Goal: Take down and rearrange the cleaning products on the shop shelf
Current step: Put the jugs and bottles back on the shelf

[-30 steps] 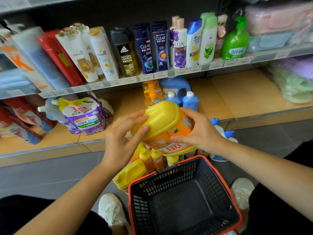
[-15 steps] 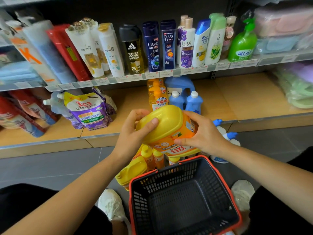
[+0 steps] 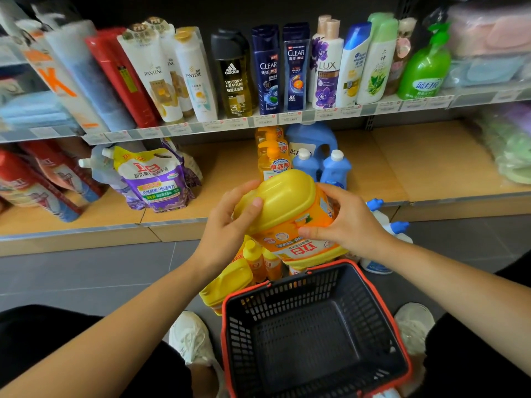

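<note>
Yellow plastic fills my grip: the big detergent jug [image 3: 290, 222] hangs in mid-air at the centre of the frame, in front of the lower shelf [image 3: 431, 165] and above the far rim of the black basket [image 3: 313, 272]. My left hand [image 3: 227, 228] curls over its broad yellow end with the thumb pressed on top. My right hand [image 3: 349, 228] wraps the orange labelled body, fingers at the far side and thumb at the near side. Its long axis is tilted, the yellow end toward the top of the frame and the shelf, the other end down toward the basket; the label print reads upside down to me. I judge the hold to be mostly fingertips on smooth plastic, so a full jug could slip and fall on the small orange bottles [image 3: 254, 259] standing on the floor just below, or strike the basket rim. Pushing it onto the shelf carelessly could also topple the pump bottles [image 3: 273, 159] and blue bottles [image 3: 334, 168] just behind it.
</note>
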### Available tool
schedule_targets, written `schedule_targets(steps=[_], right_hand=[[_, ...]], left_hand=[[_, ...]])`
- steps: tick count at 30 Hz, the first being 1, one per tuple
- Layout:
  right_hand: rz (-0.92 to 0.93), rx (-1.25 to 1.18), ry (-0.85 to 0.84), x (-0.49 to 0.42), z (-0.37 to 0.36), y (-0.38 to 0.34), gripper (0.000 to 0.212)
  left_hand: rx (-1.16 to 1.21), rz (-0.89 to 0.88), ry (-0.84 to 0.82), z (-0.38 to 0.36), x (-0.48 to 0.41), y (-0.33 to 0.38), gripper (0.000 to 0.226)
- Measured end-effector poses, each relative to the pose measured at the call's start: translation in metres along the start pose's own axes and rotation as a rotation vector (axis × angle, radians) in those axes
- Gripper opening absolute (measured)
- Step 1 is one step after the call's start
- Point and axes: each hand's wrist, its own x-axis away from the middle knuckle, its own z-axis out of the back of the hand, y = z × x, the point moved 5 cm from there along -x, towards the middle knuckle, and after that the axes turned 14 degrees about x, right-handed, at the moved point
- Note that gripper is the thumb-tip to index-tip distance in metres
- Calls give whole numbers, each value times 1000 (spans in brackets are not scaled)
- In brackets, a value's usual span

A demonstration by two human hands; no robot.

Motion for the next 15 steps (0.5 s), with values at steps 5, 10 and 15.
schedule_targets(steps=[5, 10, 15], right_hand=[[-51, -151, -14, -2, -1, 3, 58], [-127, -307, -10, -4, -2, 7, 44], [-209, -448, 28, -6, 1, 9, 50]], left_hand=[[-198, -140, -84, 4, 3, -1, 50], [-42, -140, 20, 13, 4, -2, 49], [17, 15, 25, 18, 3, -17, 45]])
